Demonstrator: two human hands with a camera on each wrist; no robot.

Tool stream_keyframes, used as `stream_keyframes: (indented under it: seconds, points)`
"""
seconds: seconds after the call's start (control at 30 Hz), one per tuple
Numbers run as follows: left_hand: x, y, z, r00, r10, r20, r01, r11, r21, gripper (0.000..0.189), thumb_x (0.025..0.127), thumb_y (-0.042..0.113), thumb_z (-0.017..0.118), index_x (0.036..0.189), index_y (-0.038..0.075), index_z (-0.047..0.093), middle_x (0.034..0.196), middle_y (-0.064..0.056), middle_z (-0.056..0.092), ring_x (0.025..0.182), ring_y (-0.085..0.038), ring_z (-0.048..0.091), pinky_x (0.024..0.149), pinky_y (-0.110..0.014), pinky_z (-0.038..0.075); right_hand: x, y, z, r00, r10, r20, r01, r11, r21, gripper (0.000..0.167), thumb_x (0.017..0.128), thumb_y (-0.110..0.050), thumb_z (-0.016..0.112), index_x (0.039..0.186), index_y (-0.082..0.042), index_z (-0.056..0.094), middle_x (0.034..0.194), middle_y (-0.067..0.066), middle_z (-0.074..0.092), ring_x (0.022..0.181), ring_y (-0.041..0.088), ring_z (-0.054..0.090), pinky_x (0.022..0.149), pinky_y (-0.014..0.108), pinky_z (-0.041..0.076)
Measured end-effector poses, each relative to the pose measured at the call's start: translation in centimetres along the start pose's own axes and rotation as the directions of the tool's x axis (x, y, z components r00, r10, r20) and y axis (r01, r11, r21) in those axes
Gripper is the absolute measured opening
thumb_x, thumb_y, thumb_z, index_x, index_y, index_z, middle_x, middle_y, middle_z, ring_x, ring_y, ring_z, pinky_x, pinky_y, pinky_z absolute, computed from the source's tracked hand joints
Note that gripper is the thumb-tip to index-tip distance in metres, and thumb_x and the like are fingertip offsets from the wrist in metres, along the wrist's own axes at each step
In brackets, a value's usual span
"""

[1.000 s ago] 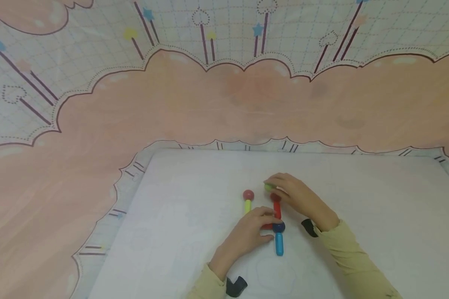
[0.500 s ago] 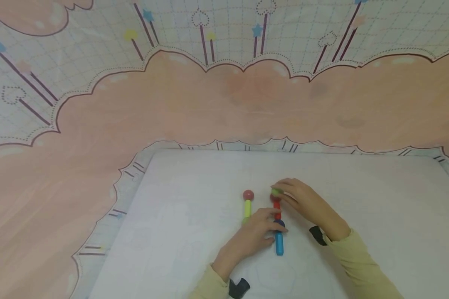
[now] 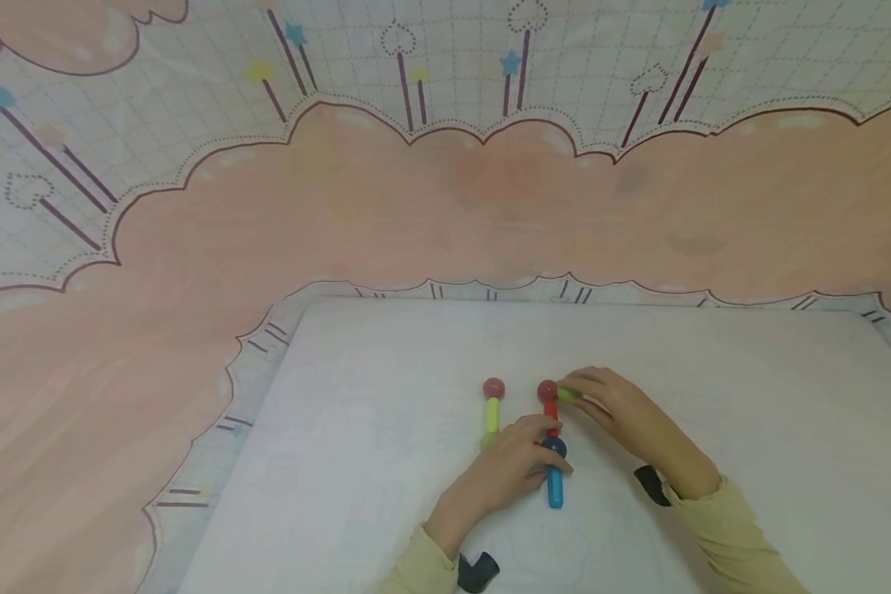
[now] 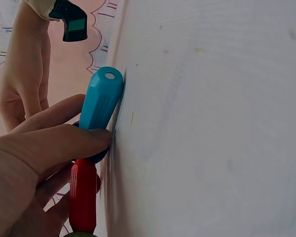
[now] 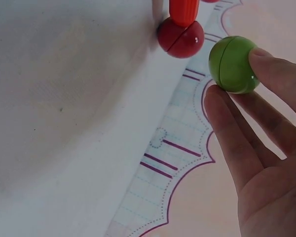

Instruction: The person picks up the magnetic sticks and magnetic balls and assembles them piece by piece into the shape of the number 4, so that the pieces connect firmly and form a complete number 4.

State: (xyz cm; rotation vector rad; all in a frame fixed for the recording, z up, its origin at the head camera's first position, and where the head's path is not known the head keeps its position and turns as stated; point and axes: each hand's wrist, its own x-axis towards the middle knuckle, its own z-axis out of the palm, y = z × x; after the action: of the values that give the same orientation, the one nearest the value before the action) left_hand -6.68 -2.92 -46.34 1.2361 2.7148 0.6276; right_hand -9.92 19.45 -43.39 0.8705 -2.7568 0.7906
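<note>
My right hand (image 3: 627, 418) pinches a green ball (image 5: 232, 64) between thumb and fingertips, just right of a red ball (image 3: 547, 390). That red ball tops a red stick (image 3: 550, 411), which runs down to a dark blue ball (image 3: 556, 447). Below it extends a blue stick (image 3: 555, 491). My left hand (image 3: 493, 469) holds the joined pieces at the dark blue ball, its thumb by the blue stick's end in the left wrist view. Another red stick (image 4: 83, 197) leads off there to a green ball. Further left lie a second red ball (image 3: 493, 388) and a yellow-green stick (image 3: 493, 414), partly hidden by my left hand.
The pieces lie on a white tabletop (image 3: 371, 396). Peach cloud-patterned cloth (image 3: 445, 206) surrounds its far and left sides. Black wrist pieces (image 3: 478, 572) show at both sleeves.
My right hand has carried the green ball from above and left of the upper red ball across to its right side. My left hand has shifted slightly right, staying at the dark blue ball.
</note>
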Motion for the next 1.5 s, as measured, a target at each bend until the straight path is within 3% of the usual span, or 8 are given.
stream_keyframes:
  seconds: [0.73,1.2,1.5]
  points:
    - [0.1,-0.3,-0.3,0.999,-0.042,0.019,0.042,0.999,-0.01,0.028,0.086,0.016,0.078,0.111,0.028,0.076,0.15,-0.001,0.047,0.145,-0.017,0.034,0.119,-0.027,0.029,-1.4,-0.7,-0.2,0.999,-0.026,-0.028,0.026,1.0,-0.01,0.039,0.082,-0.003,0.078,0.119,-0.008,0.07,0.115,0.009,0.067,0.106,0.027,0.066,0.088,0.042,0.057]
    - [0.0,-0.2,-0.6,1.0,-0.005,-0.002,0.005,1.0,0.024,0.027,0.084,0.024,0.08,0.11,0.028,0.076,0.147,-0.002,0.05,0.143,-0.018,0.037,0.118,-0.027,0.03,-2.6,-1.4,-0.3,0.999,-0.04,-0.016,0.04,0.999,0.012,0.041,0.08,-0.002,0.079,0.119,-0.01,0.071,0.114,0.004,0.068,0.103,0.023,0.066,0.086,0.04,0.058]
    - [0.0,-0.3,-0.4,0.999,0.022,-0.031,-0.021,0.999,0.036,0.026,0.082,0.027,0.081,0.107,0.027,0.076,0.146,-0.002,0.051,0.143,-0.018,0.038,0.118,-0.026,0.03,-4.2,-1.9,-0.5,0.996,0.001,0.087,-0.008,0.997,0.077,0.037,0.086,-0.007,0.075,0.122,-0.015,0.07,0.117,-0.003,0.066,0.105,0.017,0.066,0.087,0.037,0.058]
